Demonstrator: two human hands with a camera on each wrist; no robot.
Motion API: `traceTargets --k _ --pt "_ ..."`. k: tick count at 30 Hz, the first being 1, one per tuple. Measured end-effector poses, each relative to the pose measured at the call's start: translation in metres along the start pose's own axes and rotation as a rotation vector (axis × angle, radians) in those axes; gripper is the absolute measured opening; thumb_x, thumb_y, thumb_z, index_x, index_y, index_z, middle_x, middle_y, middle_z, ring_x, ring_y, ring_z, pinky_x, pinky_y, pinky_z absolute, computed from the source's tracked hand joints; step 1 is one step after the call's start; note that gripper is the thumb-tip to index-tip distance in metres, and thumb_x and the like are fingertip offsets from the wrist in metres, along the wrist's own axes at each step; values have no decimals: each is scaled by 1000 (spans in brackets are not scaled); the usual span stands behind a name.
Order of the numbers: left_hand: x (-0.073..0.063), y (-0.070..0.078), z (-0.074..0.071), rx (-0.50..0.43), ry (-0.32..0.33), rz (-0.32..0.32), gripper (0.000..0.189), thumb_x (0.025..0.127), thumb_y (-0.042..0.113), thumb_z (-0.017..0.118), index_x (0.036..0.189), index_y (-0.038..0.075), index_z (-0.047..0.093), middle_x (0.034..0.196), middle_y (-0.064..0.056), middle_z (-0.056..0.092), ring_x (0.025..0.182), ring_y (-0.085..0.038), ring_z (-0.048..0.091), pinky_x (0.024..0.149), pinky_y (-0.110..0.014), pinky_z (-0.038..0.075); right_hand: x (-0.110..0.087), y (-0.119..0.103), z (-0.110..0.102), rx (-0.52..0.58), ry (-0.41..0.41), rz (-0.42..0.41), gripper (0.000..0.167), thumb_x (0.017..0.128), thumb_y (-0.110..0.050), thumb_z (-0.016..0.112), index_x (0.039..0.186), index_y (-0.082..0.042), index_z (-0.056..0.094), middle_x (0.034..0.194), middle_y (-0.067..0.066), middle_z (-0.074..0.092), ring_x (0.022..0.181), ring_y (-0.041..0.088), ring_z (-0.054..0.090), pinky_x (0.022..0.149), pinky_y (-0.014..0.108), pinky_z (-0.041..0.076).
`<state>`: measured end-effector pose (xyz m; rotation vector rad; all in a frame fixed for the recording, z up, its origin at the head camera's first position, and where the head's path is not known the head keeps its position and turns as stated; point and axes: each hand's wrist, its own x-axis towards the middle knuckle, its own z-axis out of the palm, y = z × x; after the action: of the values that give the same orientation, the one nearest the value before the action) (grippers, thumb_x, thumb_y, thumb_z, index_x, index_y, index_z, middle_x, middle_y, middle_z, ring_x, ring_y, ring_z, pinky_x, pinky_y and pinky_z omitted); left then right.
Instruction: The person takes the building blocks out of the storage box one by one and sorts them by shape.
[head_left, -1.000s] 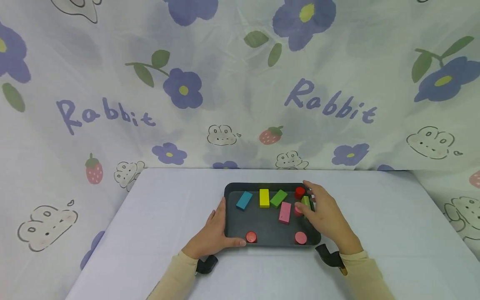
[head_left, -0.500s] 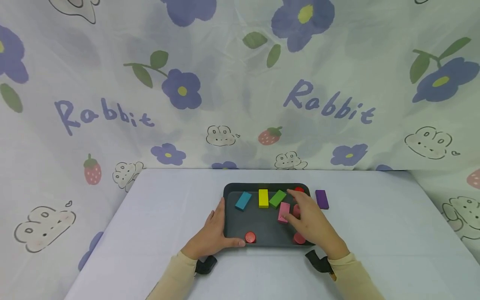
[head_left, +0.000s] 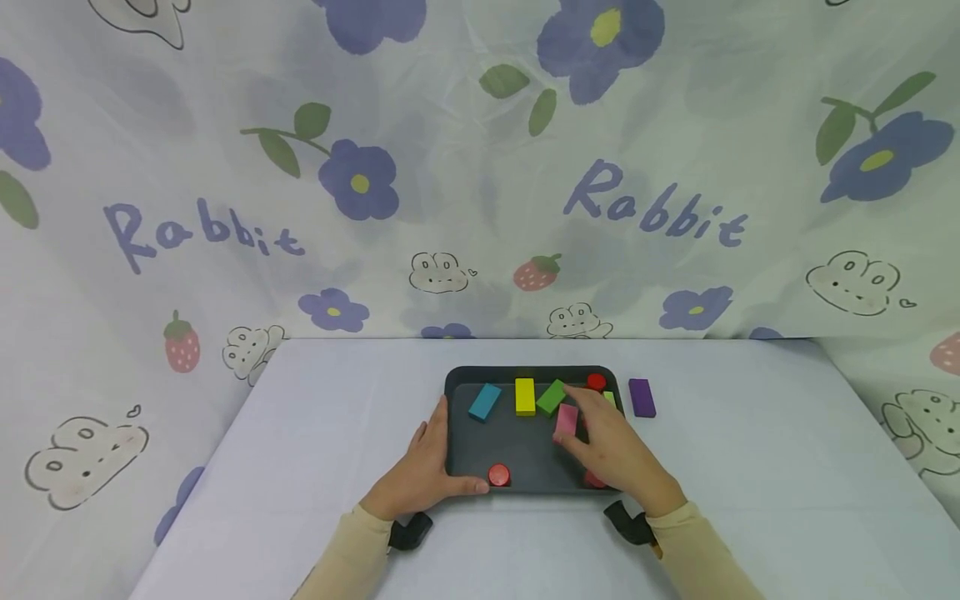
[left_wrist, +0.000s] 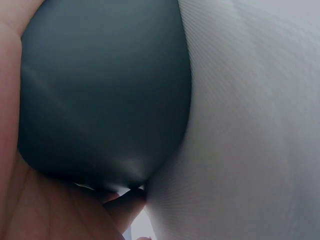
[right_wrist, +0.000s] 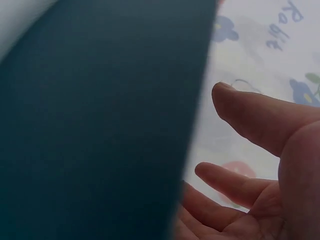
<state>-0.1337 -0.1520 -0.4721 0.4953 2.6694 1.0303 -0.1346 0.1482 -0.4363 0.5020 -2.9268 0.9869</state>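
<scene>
A shallow dark-grey tray [head_left: 517,457] sits on the white table, with small blocks and discs in it. At its front left corner my left hand [head_left: 420,475] lies with fingers straight along the left wall and thumb along the front rim. My right hand [head_left: 618,450] hovers over the tray's right half. Its parted thumb and index finger frame a pink block [head_left: 567,418], and the thumb is close to that block's near end; whether it touches cannot be told. In the right wrist view, the thumb [right_wrist: 255,110] and fingers are spread, and the blurred tray [right_wrist: 95,120] hides much.
Inside the tray are a blue block [head_left: 485,402], a yellow block [head_left: 525,397], a green block [head_left: 551,397], a partly covered light green block [head_left: 609,398] and red discs [head_left: 498,475]. A purple block [head_left: 642,398] lies on the table [head_left: 720,433] to the right. A patterned cloth [head_left: 480,167] hangs behind.
My right hand has moved left from the tray's right rim to the pink block, uncovering the purple block on the table. The left hand has stayed on the tray.
</scene>
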Motion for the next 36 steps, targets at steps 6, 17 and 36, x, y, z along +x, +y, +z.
traceTargets --k 6,17,36 --pt "0 1 -1 -1 0 1 140 75 63 81 158 -3 -10 167 -19 -3 154 -32 7 122 -55 2 2 0 5 -59 -34 16 72 89 -22 79 148 2 45 145 22 50 133 38 48 106 53 43" --pt "-1 2 -1 16 -9 -4 139 75 64 80 158 -3 -11 167 -18 -4 154 -32 7 122 -54 1 4 1 12 -148 -2 -31 67 86 -21 82 141 4 52 139 20 55 128 36 49 105 49 46" --pt "-1 2 0 17 0 7 139 76 63 80 158 -4 -10 167 -18 -3 154 -31 7 122 -54 2 9 11 14 -249 -55 -23 67 83 -22 84 136 6 55 132 22 59 125 41 50 112 63 31"
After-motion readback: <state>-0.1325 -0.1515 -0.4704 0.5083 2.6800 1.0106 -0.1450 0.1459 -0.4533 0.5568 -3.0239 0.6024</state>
